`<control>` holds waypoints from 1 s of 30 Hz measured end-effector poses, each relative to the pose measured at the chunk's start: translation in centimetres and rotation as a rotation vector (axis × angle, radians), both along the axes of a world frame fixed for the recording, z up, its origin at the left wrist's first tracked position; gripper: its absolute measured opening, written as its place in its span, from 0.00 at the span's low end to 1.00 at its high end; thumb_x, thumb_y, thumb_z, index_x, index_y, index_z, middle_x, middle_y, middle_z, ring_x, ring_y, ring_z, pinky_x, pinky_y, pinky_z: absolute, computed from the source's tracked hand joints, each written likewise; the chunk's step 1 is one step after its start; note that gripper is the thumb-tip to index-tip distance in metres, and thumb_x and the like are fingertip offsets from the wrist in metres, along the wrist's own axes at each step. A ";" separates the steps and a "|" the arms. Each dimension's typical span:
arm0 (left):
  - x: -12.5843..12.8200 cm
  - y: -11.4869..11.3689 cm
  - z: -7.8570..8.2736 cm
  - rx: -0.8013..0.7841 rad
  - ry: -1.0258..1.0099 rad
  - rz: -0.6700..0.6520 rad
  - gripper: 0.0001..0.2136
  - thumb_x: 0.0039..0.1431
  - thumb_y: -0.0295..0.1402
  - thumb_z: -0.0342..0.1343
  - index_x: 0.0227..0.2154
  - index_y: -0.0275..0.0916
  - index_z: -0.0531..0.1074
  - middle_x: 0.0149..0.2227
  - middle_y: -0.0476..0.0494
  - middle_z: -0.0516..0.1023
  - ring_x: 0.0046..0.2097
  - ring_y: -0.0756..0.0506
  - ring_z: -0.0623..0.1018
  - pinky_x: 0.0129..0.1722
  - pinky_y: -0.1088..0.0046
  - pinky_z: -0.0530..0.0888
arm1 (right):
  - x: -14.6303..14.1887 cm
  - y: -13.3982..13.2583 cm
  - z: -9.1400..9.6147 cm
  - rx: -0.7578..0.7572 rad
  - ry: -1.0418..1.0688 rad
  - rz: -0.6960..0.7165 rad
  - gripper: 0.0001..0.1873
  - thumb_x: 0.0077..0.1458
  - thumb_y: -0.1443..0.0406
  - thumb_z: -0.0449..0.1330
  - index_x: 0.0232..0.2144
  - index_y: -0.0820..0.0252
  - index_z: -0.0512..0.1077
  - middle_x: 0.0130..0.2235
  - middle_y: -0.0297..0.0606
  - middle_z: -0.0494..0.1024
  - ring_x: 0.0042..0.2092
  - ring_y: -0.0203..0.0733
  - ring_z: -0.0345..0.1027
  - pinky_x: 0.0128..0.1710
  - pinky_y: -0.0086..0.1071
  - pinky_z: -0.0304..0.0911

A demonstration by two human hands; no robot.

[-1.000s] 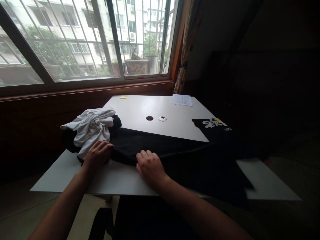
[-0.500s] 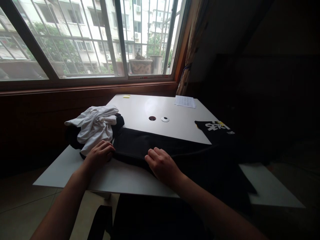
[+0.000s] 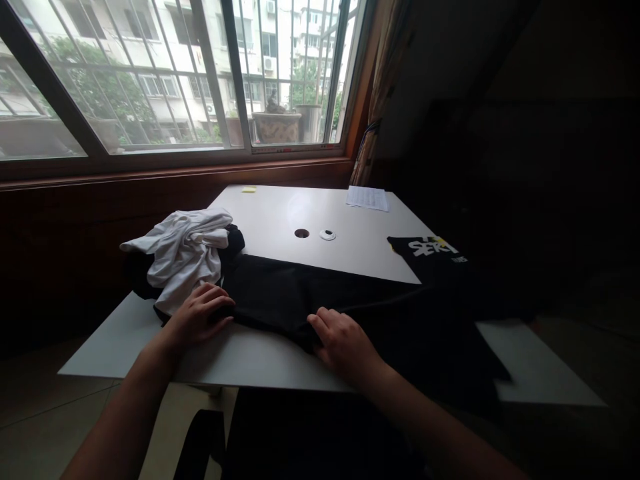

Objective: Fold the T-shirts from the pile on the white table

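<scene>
Black trousers (image 3: 280, 293), as far as the dark cloth shows, lie flat across the white table (image 3: 270, 213), with the narrow end at the left. At that end's near corner is my left hand (image 3: 203, 312), its thumb and fingers apart around the cloth's edge. Farther right, my right hand (image 3: 345, 340) has its fingers curled over the near edge of the same cloth, thumb beneath. A crumpled white garment (image 3: 185, 247) rests on dark cloth just beyond my left hand. The right part of the trousers fades into shadow.
A black T-shirt (image 3: 430, 257) with white and yellow print lies at the right. Behind are printed papers (image 3: 367, 198), a yellow note (image 3: 249, 190), a cable hole (image 3: 301, 233) and its white cover (image 3: 327, 235). A dark chair part (image 3: 203, 440) stands below the table's front edge.
My right hand has moved right along the near edge of the trousers. My left hand's fingers and thumb have spread apart. The view has shifted slightly.
</scene>
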State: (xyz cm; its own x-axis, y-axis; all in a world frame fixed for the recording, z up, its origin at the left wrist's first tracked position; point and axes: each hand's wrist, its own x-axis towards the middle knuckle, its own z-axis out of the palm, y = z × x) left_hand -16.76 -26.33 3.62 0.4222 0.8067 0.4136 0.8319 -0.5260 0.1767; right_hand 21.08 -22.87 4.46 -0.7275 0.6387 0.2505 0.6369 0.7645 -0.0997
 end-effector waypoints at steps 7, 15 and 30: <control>0.4 0.5 -0.9 -0.031 -0.016 -0.067 0.07 0.65 0.34 0.60 0.44 0.42 0.75 0.43 0.41 0.76 0.43 0.44 0.76 0.43 0.67 0.74 | 4.6 -0.3 0.2 -0.049 -0.061 -0.109 0.14 0.50 0.77 0.61 0.37 0.56 0.71 0.38 0.36 0.74 0.41 0.45 0.68 0.42 0.37 0.62; 0.1 0.5 -1.1 -0.037 -0.055 -0.063 0.04 0.64 0.33 0.60 0.40 0.43 0.77 0.42 0.43 0.77 0.42 0.45 0.77 0.41 0.70 0.74 | 11.5 0.1 2.3 0.154 -0.075 -0.124 0.22 0.44 0.82 0.54 0.38 0.57 0.73 0.42 0.40 0.76 0.43 0.47 0.69 0.44 0.38 0.64; 0.8 0.5 -1.1 0.048 0.061 -0.065 0.05 0.65 0.30 0.58 0.42 0.42 0.76 0.41 0.43 0.77 0.41 0.44 0.75 0.40 0.68 0.74 | 27.9 0.5 -1.2 0.047 -0.016 -0.297 0.08 0.57 0.64 0.57 0.41 0.53 0.73 0.44 0.40 0.80 0.44 0.49 0.77 0.42 0.38 0.72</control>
State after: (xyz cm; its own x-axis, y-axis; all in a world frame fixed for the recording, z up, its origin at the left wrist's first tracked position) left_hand -15.98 -25.86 2.57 0.4990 0.7566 0.4225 0.8040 -0.5861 0.1001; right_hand 49.00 -22.40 3.27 -0.5149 0.8121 0.2746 0.8343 0.5484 -0.0573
